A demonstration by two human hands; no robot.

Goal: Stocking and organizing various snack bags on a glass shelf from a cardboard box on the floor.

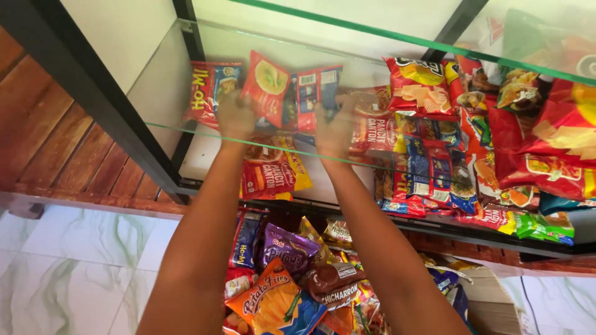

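- Nearest to me, below the glass shelf (pixel 186 129), a heap of snack bags (pixel 292 279) lies loose in what looks like a carton; its walls are cut off by the bottom edge, so I cannot say what holds them.
- Both my forearms rise from that heap toward the glass shelf, so the packets there are at arm's reach and I work on them from the front.
- My left hand (pixel 236 116) is at the front edge of the glass shelf, fingers closed on the lower edge of a red noodle packet (pixel 268 87), which tilts against its neighbours rather than lying flat.
- My right hand (pixel 335 129), just right of it on the same shelf, touches a red-and-blue packet (pixel 316 93); motion blur hides the fingers, so I cannot tell whether that grip is pinched or spread.
- Left of my left hand a red packet (pixel 208 93) stands on edge against the shelf's back, face outward, likely so it can be seen.
- Right of my hands on the shelf, red chip bags (pixel 419 87) crowd together and overlap; farther right they blur behind a green-edged upper pane (pixel 397 36).
- Beyond the shelf is a pale wall (pixel 118 31).
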